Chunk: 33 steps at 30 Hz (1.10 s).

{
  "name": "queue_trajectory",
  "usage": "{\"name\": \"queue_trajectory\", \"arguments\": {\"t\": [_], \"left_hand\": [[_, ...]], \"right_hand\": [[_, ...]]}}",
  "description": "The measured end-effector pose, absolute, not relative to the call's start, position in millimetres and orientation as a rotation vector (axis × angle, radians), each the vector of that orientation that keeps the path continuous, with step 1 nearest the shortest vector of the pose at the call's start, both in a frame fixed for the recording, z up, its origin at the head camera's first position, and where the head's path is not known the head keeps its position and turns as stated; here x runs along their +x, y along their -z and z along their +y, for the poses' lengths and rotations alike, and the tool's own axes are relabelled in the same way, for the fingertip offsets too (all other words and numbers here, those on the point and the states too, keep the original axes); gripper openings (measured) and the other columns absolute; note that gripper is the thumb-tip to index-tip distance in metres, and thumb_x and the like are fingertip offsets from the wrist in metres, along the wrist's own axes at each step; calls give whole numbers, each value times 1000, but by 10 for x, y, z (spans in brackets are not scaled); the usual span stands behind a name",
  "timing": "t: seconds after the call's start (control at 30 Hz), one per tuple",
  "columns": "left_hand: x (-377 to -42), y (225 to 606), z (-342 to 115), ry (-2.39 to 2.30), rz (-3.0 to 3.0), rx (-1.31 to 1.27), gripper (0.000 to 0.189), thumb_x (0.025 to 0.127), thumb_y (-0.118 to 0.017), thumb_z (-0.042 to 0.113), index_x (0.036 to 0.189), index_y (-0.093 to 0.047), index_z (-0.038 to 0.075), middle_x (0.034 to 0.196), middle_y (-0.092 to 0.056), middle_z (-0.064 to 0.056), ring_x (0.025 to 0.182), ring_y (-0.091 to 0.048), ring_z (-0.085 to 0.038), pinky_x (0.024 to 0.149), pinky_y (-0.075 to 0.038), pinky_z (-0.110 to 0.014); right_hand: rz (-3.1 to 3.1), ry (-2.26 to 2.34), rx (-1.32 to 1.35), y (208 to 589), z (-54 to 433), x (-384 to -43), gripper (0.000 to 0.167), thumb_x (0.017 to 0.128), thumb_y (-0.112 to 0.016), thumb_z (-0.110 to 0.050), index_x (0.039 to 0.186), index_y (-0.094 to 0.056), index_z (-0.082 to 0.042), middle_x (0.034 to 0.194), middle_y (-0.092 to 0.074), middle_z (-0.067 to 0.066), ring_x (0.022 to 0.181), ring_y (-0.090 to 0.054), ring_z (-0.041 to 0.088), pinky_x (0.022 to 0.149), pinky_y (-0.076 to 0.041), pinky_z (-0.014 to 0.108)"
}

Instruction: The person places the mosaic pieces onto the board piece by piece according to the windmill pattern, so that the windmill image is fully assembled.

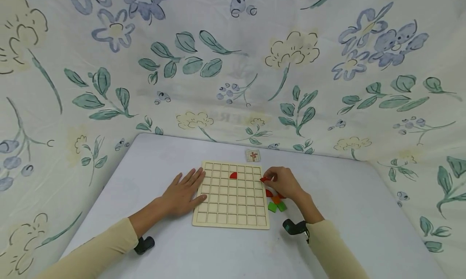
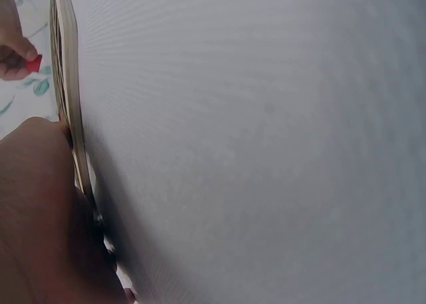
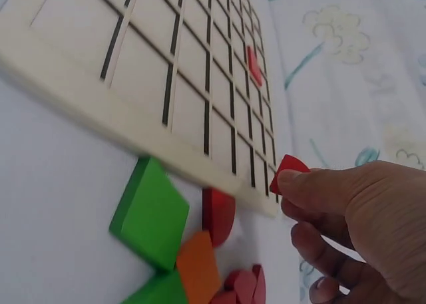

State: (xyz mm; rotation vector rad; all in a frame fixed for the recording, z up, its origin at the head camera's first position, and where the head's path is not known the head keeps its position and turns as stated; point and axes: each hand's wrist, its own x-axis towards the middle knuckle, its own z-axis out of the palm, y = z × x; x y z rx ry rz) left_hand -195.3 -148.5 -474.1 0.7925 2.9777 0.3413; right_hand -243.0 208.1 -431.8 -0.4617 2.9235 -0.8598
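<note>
Two beige sleeves (image 1: 85, 248), each with one black wrist camera (image 1: 144, 246) by the cuff, extend over the counter (image 1: 364, 198). One gridded wooden board (image 1: 232, 199) lies flat on it. The left hand (image 1: 183, 194) rests at the board's left edge, its fingers straight and spread, nothing gripped. The right hand (image 1: 285, 182) has its grip clamped, thumb against fingers, on one red piece (image 1: 263, 179) at the board's right border. One red quarter-circle (image 1: 234, 175) occupies a cell towards the far edge. Beside the board I count two green tiles (image 1: 272, 207), one orange tile (image 1: 276, 199) and several loose red shapes (image 1: 269, 193) (overlapping, so no exact figure). One patterned card (image 1: 253, 155) lies beyond the board.
</note>
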Motion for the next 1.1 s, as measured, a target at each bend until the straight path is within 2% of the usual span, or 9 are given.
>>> {"name": "queue_trajectory", "arguments": {"t": [0.17, 0.57, 0.87, 1.1], "left_hand": [[-1936, 4700, -1481, -324, 2979, 795, 78, 102, -40, 53, 156, -18, 1, 162, -15, -15, 147, -12, -35, 113, -12, -60], [-1944, 4733, -1487, -331, 2985, 799, 79, 102, -38, 54, 156, -18, 1, 162, -15, -15, 148, -12, -35, 114, -10, -60], [-1945, 4735, -1483, -317, 2988, 807, 79, 102, -38, 54, 156, -18, 0, 161, -16, -16, 147, -13, -35, 113, -11, -60], [-1945, 4731, -1474, -311, 2982, 792, 79, 102, -37, 55, 157, -16, 2, 162, -14, -13, 148, -11, -33, 114, -10, -59]], "right_hand": [[2901, 932, -489, 4313, 1944, -2439, 13, 86, -77, -7, 98, -73, -9, 87, -66, -1, 78, -56, 18, 69, -51, 26], [2848, 1118, -654, 4393, 1692, -2432, 8, 86, -76, -5, 93, -73, -7, 89, -67, -1, 76, -60, 16, 66, -52, 29], [2810, 1141, -821, 4458, 1518, -2429, 17, 89, -69, 2, 104, -76, -3, 90, -60, -1, 84, -61, 15, 76, -54, 29], [2762, 1236, -782, 4478, 1413, -2419, 22, 89, -69, 3, 109, -72, -2, 98, -66, 3, 88, -66, 15, 79, -55, 27]]}}
